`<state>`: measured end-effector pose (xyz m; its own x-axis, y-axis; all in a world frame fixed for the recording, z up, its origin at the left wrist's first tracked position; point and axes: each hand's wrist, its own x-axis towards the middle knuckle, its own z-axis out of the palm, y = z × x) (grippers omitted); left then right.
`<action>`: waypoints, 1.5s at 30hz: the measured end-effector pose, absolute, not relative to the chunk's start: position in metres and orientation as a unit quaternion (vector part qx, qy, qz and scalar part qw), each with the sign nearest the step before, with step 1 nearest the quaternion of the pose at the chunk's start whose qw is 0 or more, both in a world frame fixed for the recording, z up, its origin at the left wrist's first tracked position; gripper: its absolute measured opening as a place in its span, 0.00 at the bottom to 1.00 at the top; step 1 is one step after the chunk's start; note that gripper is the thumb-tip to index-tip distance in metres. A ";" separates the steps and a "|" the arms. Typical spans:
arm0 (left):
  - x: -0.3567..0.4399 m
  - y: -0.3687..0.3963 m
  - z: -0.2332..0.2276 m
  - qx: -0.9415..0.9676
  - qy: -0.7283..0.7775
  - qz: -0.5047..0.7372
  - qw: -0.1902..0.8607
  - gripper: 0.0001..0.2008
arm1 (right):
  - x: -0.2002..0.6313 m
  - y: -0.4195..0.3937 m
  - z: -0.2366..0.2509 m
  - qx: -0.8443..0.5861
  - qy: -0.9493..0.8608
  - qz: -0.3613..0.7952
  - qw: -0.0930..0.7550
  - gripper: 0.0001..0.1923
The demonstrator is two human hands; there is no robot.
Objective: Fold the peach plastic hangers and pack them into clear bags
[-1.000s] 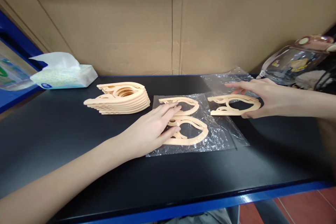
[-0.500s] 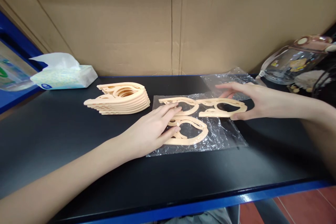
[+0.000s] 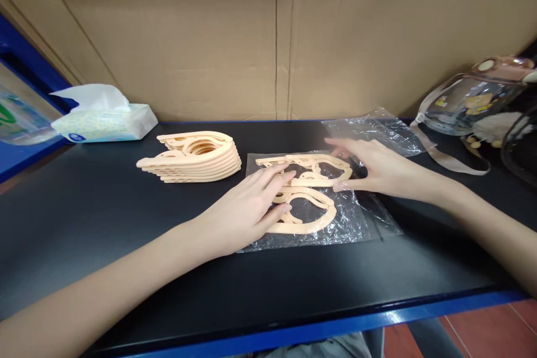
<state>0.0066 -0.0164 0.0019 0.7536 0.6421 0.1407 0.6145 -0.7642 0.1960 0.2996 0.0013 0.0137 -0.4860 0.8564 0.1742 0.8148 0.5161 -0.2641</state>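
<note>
Peach plastic curved pieces lie on a clear plastic bag [image 3: 361,221] in the middle of the black table. My left hand [image 3: 243,210] rests flat on two of the pieces, its fingers over the nearer piece [image 3: 312,218]. My right hand [image 3: 377,168] grips another peach piece [image 3: 323,170] by its right end and holds it on top of the far piece. A stack of several more peach pieces [image 3: 193,156] sits to the left, untouched.
A tissue pack [image 3: 103,120] lies at the back left. More clear plastic bags [image 3: 377,128] lie at the back right. A clear jug with a pink lid and strap [image 3: 470,100] stands at the far right. A cardboard wall closes the back. The table's blue front edge [image 3: 335,327] is near me.
My right hand has carried the peach piece leftward, from the bag's right side onto the far piece under my left fingers. My left hand has stayed in place.
</note>
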 end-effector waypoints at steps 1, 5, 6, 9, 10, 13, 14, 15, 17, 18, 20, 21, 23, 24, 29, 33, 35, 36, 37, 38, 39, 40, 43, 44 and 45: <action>0.007 -0.017 0.002 0.935 0.334 0.102 0.062 0.25 | 0.301 0.002 0.015 -0.485 -0.860 0.080 0.139 0.42; 0.008 -0.017 0.003 0.937 0.329 0.101 0.053 0.25 | 0.298 0.003 0.015 -0.465 -0.851 0.154 0.188 0.39; 0.008 -0.017 0.003 0.938 0.326 0.100 0.057 0.24 | 0.295 0.003 0.013 -0.466 -0.842 0.173 0.209 0.38; 0.008 -0.016 0.003 0.942 0.315 0.103 0.055 0.23 | 0.284 0.003 0.004 -0.470 -0.816 0.207 0.266 0.37; 0.008 -0.016 0.002 0.943 0.312 0.105 0.052 0.23 | 0.281 0.004 0.000 -0.467 -0.810 0.214 0.282 0.36; 0.008 -0.016 0.001 0.943 0.311 0.106 0.048 0.23 | 0.275 0.005 -0.007 -0.440 -0.805 0.251 0.308 0.36; 0.009 -0.016 0.002 0.943 0.312 0.105 0.047 0.24 | 0.275 0.006 -0.009 -0.428 -0.806 0.266 0.312 0.35; 0.009 -0.016 0.004 0.942 0.314 0.107 0.045 0.24 | 0.274 0.007 -0.009 -0.417 -0.806 0.279 0.314 0.35; 0.009 -0.019 0.011 0.934 0.335 0.122 0.029 0.24 | 0.274 0.007 -0.009 -0.409 -0.803 0.296 0.316 0.34; 0.008 -0.020 0.017 0.922 0.365 0.128 0.011 0.23 | 0.274 0.007 -0.009 -0.412 -0.799 0.303 0.316 0.35; 0.007 -0.023 0.028 0.883 0.457 0.101 -0.032 0.20 | 0.274 0.007 -0.008 -0.421 -0.788 0.316 0.319 0.36; 0.005 -0.025 0.033 0.861 0.503 0.058 -0.053 0.19 | 0.274 0.007 -0.009 -0.428 -0.781 0.320 0.322 0.37; 0.001 -0.026 0.040 0.826 0.555 -0.042 -0.090 0.17 | 0.273 0.008 -0.009 -0.444 -0.770 0.318 0.330 0.40; 0.000 -0.026 0.041 0.819 0.559 -0.078 -0.105 0.16 | 0.273 0.008 -0.010 -0.449 -0.768 0.314 0.332 0.41; -0.006 -0.022 0.035 0.831 0.543 -0.066 -0.099 0.11 | 0.272 0.008 -0.010 -0.456 -0.775 0.296 0.321 0.40; -0.005 -0.020 0.035 0.827 0.557 -0.060 -0.051 0.11 | 0.270 0.007 -0.009 -0.463 -0.779 0.285 0.313 0.38; -0.003 -0.020 0.036 0.824 0.561 -0.062 -0.043 0.11 | 0.270 0.006 -0.009 -0.466 -0.779 0.280 0.312 0.38; -0.002 -0.020 0.037 0.823 0.563 -0.062 -0.039 0.12 | 0.270 0.006 -0.009 -0.467 -0.780 0.277 0.311 0.37; -0.001 -0.020 0.037 0.823 0.564 -0.061 -0.037 0.12 | 0.269 0.006 -0.009 -0.467 -0.781 0.275 0.311 0.37; 0.000 -0.021 0.037 0.823 0.565 -0.056 -0.037 0.12 | 0.269 0.006 -0.009 -0.466 -0.783 0.272 0.310 0.37; 0.000 -0.021 0.037 0.822 0.566 -0.048 -0.037 0.13 | 0.269 0.006 -0.009 -0.465 -0.785 0.268 0.308 0.36; 0.000 -0.021 0.037 0.821 0.568 -0.040 -0.034 0.13 | 0.269 0.006 -0.009 -0.464 -0.787 0.265 0.307 0.36; 0.000 -0.021 0.035 0.820 0.572 -0.020 -0.012 0.12 | 0.268 0.005 -0.010 -0.461 -0.795 0.249 0.305 0.35; 0.000 -0.022 0.035 0.819 0.573 -0.018 -0.004 0.12 | 0.268 0.005 -0.010 -0.461 -0.798 0.241 0.304 0.34; -0.001 -0.022 0.034 0.819 0.573 -0.018 0.001 0.12 | 0.268 0.005 -0.010 -0.462 -0.800 0.233 0.303 0.34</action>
<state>-0.0008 -0.0215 0.0344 0.3419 0.9392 -0.0310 0.9393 -0.3425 -0.0199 0.2678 0.0045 -0.0104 -0.3893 0.8804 0.2708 0.5980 0.4652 -0.6527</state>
